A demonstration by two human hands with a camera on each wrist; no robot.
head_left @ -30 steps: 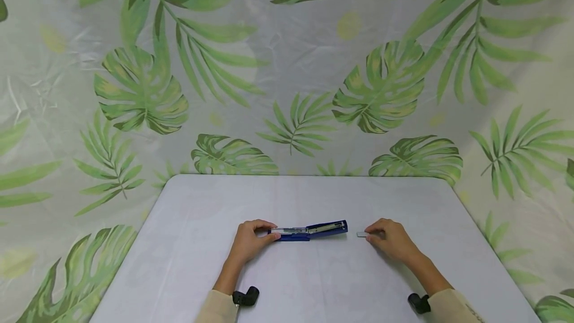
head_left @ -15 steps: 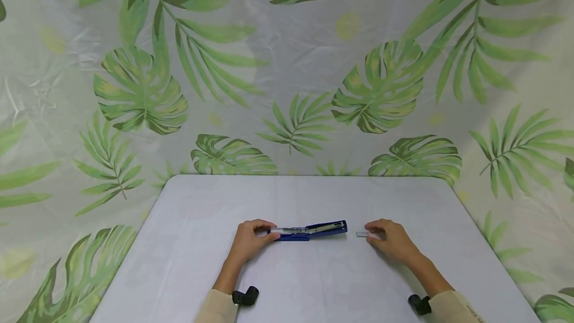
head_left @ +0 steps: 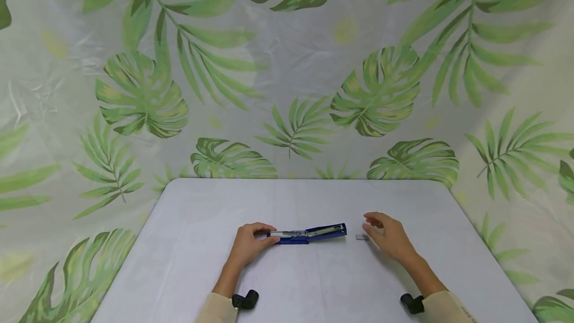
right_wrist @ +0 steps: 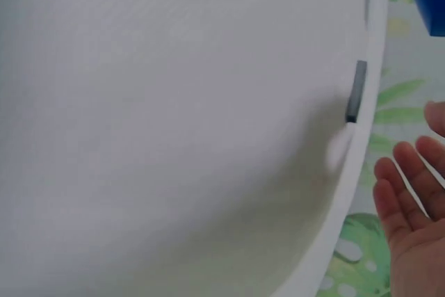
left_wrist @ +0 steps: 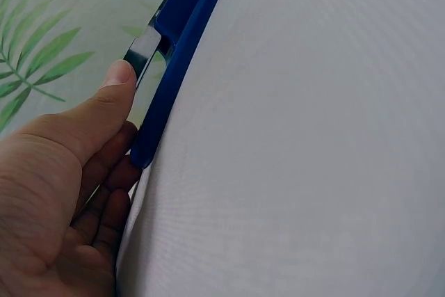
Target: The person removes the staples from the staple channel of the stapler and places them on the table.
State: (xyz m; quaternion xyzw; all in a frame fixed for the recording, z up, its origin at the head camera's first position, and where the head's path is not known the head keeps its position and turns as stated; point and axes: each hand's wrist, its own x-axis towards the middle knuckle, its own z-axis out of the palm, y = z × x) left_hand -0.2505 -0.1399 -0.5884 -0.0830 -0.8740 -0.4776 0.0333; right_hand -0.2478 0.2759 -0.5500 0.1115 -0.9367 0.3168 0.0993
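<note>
A blue stapler (head_left: 291,241) lies in the middle of the white table, swung wide with its lid tilted up to the right and its metal magazine showing. My left hand (head_left: 251,243) pinches its left end. In the left wrist view the thumb presses the metal part of the stapler (left_wrist: 182,60) while fingertips touch the blue base. A short grey strip of staples (head_left: 361,237) rests on the table right of the stapler. Just above and beside that strip, my right hand (head_left: 389,236) holds nothing, its fingers loosely bent. The right wrist view shows the strip (right_wrist: 356,94) apart from the fingers.
The white tabletop (head_left: 323,283) has rounded far corners. Behind it hangs a leaf-patterned cloth (head_left: 296,74), which also shows along both sides. A black wrist camera (head_left: 245,299) sits at the left cuff and another camera (head_left: 411,304) at the right.
My right hand has let go of the staple strip and lifted slightly, its fingers parting. The strip stays on the table. My left hand keeps its hold on the stapler; the head view has tilted slightly.
</note>
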